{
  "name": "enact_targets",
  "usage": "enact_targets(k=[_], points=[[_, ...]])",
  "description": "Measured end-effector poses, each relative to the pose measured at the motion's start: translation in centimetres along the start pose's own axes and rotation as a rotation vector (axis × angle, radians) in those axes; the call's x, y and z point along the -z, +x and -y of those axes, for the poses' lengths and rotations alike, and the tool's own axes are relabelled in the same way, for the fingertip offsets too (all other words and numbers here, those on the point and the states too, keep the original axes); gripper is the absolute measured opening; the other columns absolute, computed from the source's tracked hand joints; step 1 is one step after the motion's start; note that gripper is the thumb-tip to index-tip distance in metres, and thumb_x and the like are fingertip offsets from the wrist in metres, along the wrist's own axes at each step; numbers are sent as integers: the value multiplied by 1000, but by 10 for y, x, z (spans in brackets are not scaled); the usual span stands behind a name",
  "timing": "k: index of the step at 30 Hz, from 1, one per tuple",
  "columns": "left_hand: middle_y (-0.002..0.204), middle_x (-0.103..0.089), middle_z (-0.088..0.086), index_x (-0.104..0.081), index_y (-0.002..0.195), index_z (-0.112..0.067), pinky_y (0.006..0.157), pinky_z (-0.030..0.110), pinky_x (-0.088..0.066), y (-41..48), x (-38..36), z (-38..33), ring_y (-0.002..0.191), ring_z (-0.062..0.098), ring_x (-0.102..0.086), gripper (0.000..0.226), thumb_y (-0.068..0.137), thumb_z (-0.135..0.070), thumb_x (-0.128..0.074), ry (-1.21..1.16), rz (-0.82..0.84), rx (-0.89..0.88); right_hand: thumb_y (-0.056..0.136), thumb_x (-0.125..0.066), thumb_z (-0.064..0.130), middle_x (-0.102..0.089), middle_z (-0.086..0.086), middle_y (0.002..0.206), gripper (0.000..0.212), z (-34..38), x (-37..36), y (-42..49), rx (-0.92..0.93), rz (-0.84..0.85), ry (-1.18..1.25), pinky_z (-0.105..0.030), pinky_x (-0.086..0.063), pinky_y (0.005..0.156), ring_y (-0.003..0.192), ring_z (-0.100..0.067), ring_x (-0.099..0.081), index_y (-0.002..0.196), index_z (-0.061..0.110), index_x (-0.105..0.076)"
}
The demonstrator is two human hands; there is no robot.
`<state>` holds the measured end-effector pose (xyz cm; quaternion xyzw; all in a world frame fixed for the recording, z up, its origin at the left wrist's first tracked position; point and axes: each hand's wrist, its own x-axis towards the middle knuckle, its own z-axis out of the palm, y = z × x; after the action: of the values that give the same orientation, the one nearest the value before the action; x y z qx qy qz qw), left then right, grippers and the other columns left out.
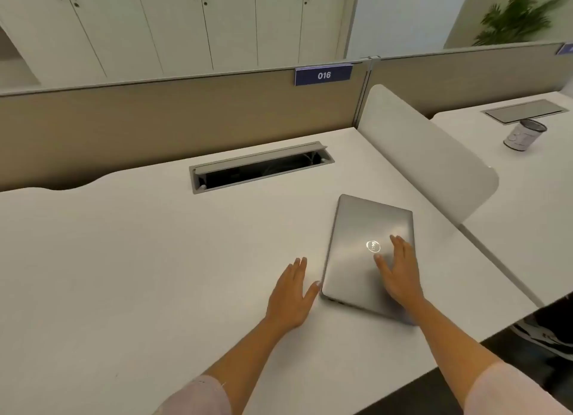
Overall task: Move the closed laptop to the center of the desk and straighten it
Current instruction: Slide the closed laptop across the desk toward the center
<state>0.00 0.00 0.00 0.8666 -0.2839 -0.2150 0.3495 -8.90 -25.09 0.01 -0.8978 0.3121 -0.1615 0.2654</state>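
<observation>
Fingers [400,244] flat atop closed laptop [359,237]

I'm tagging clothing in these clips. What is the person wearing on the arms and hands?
Both hands, left hand and right hand, are bare: no gloves, and no rings or watch visible. Pale pink sleeves are pushed up near the elbows, leaving the forearms uncovered.

Office: numbered partition [186,116], desk [124,259] with cable hatch [262,166].
</observation>
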Motion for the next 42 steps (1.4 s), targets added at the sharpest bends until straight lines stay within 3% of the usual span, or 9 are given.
enact_targets(k=[5,9,13,17,21,23,27,33,42], points=[[161,-19,-5,-8,153,-27,114,40,-28,13,-14,-21,146,16,-17,70,96,-55,-37,-33,73,35,93,-59,28,-27,-18,154,68,-28,30,10,-306,48,214,-45,-24,118,143,-32,-27,148,5,-26],[160,-23,2,-8,153,-22,117,44,-26,25,-23,-37,146,21,-22,76,94,-51,-46,-150,123,113,93,-59,27,-32,-14,154,71,-46,37,12,-468,100,367,-40,-28,115,141,-28,-34,151,8,-23],[159,-25,7,-12,153,-15,118,44,-26,35,-31,-51,146,26,-23,78,93,-45,-52,-208,120,198,92,-60,29,-44,-10,148,68,-50,39,19,-533,124,460,-35,-35,106,133,-26,-45,150,13,-27],[149,-37,12,-23,149,-11,110,45,-37,46,-35,-62,136,33,-36,78,87,-44,-58,-216,80,327,91,-62,27,-46,-11,146,65,-48,36,29,-602,71,482,-37,-35,108,134,-28,-44,147,9,-35],[146,-38,11,-27,146,-12,106,44,-42,57,-34,-66,132,33,-41,82,81,-44,-66,-295,73,448,86,-65,20,-63,-23,121,40,-43,30,38,-627,3,456,-44,-47,94,110,-39,-58,116,-6,-58],[142,-42,11,-32,142,-11,104,43,-44,61,-35,-66,128,32,-45,81,78,-44,-70,-287,82,474,83,-69,21,-67,-22,109,33,-39,30,42,-627,13,440,-42,-50,82,98,-37,-61,105,-3,-64],[131,-53,10,-42,131,-7,98,44,-50,67,-31,-66,115,30,-55,72,75,-39,-75,-302,117,483,79,-75,19,-69,-19,109,35,-43,29,49,-649,28,433,-44,-54,87,100,-37,-63,107,-1,-66],[134,-54,14,-45,134,-5,101,46,-49,72,-26,-64,119,32,-56,69,79,-35,-75,-277,152,455,75,-81,18,-68,-19,110,41,-46,33,57,-744,82,468,-44,-53,89,96,-34,-61,108,0,-66],[128,-60,13,-53,128,-6,96,44,-53,66,-15,-49,110,31,-62,57,80,-25,-76,-314,48,492,74,-82,15,-65,-20,118,53,-27,20,51,-795,76,552,-39,-50,85,91,-33,-57,119,-4,-61]])
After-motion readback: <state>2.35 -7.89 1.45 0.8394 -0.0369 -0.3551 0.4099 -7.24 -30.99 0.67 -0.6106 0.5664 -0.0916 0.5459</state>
